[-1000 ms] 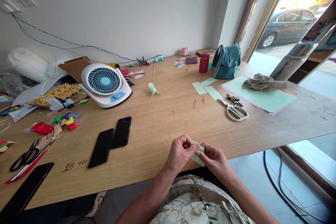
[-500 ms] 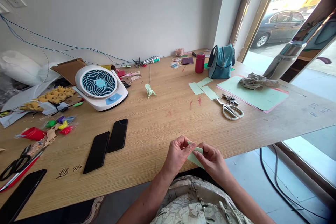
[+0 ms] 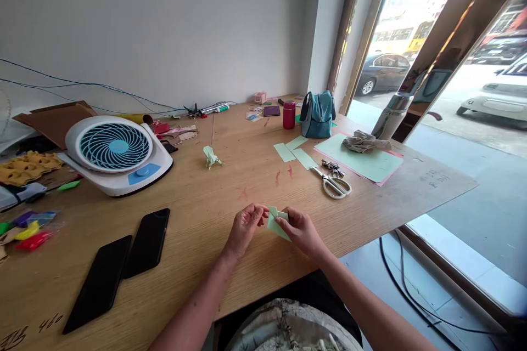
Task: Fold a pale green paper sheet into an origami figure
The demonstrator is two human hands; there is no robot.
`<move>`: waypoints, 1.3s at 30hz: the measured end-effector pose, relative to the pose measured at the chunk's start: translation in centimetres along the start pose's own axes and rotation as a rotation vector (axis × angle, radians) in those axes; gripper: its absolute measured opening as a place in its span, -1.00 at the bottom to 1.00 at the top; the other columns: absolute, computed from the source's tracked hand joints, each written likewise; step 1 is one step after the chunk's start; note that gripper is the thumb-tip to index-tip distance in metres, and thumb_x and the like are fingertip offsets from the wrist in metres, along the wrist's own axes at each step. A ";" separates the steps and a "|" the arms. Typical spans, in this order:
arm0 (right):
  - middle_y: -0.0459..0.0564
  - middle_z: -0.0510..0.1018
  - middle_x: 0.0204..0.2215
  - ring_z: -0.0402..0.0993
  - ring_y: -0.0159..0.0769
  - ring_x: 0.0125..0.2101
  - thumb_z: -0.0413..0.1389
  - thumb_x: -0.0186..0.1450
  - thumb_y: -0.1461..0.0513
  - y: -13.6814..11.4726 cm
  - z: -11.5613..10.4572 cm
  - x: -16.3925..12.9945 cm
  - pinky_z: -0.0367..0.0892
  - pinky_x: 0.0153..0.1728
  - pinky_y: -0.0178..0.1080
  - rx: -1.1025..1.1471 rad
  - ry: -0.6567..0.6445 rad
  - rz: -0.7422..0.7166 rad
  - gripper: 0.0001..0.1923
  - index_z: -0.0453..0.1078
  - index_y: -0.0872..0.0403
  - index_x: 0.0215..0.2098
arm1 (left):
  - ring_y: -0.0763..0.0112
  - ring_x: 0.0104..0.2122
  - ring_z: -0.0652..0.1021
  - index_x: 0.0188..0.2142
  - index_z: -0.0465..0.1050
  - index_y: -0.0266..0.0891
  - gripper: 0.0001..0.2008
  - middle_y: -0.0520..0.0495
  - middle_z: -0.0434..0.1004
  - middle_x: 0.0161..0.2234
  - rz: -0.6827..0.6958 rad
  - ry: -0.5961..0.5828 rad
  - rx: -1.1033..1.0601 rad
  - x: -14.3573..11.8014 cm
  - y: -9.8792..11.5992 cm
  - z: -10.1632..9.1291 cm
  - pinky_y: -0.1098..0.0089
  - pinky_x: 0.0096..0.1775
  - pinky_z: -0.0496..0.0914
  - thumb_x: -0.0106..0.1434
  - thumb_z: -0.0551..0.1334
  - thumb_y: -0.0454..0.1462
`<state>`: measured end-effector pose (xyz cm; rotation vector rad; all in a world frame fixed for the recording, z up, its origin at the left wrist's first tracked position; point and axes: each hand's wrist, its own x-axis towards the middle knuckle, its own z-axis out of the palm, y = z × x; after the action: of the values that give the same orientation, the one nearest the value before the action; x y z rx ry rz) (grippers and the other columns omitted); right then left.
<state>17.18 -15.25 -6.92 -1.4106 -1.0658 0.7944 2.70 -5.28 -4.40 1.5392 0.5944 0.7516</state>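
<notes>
A small piece of pale green paper [image 3: 278, 228] is held up over the table's front part, with a folded flap standing at its upper edge. My right hand [image 3: 301, 230] grips its right side, thumb on top and fingers behind. At the paper's upper left corner, my left hand [image 3: 246, 226] is closed in a pinch, its fingertips at the edge. Further off on the table lie pale green paper strips [image 3: 304, 159], white-handled scissors [image 3: 336, 187] and a bunch of keys [image 3: 332, 168]. A crumpled or folded green paper shape [image 3: 211, 157] stands left of them.
Two black phones [image 3: 99, 282] lie at the left, below a white fan [image 3: 119, 153]. At the back are a red flask [image 3: 289, 115] and a blue bag [image 3: 318, 115]. Green and pink sheets [image 3: 366, 167] lie at the right under crumpled grey material [image 3: 364, 141].
The view has turned right. Both hands have moved forward from my lap over the table with the paper. My left fingers have shifted to the paper's corner, and a folded flap now shows.
</notes>
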 end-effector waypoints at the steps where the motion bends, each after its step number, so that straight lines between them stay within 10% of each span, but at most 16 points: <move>1: -0.20 0.14 -0.61 0.05 -0.44 -0.56 0.12 0.24 -0.12 0.4 -0.1 0.8 -0.02 -0.57 -0.35 -0.002 0.019 0.002 -0.54 0.17 0.05 -0.51 | 0.48 -0.46 0.38 -0.32 0.51 -0.30 -0.59 -0.03 0.47 -0.42 0.015 0.034 0.031 0.5 -0.6 -0.4 0.46 -0.36 0.30 0.26 0.21 0.03; 8: -0.21 0.14 -0.61 0.05 -0.45 -0.57 0.12 0.25 -0.09 2.1 0.2 1.5 -0.03 -0.58 -0.35 -0.069 0.013 -0.004 -0.55 0.15 0.05 -0.53 | 0.49 -0.48 0.37 -0.20 0.46 -0.29 -0.66 -0.01 0.45 -0.42 0.031 -0.046 0.061 0.8 -3.8 -1.2 0.47 -0.40 0.31 0.28 0.21 -0.03; 39: -0.23 0.10 -0.64 0.00 -0.50 -0.58 0.16 0.28 -0.02 -0.1 0.4 0.9 -0.07 -0.59 -0.37 -0.092 -0.166 -0.110 -0.54 0.18 0.10 -0.59 | 0.50 -0.48 0.28 -0.49 0.33 -0.26 -0.68 0.08 0.24 -0.53 0.011 -0.074 -0.028 0.1 -2.4 -0.3 0.50 -0.40 0.27 0.13 0.33 -0.07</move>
<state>17.07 -14.31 -6.76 -1.3678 -1.3111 0.8013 2.70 -4.72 -6.78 1.5386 0.5188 0.7055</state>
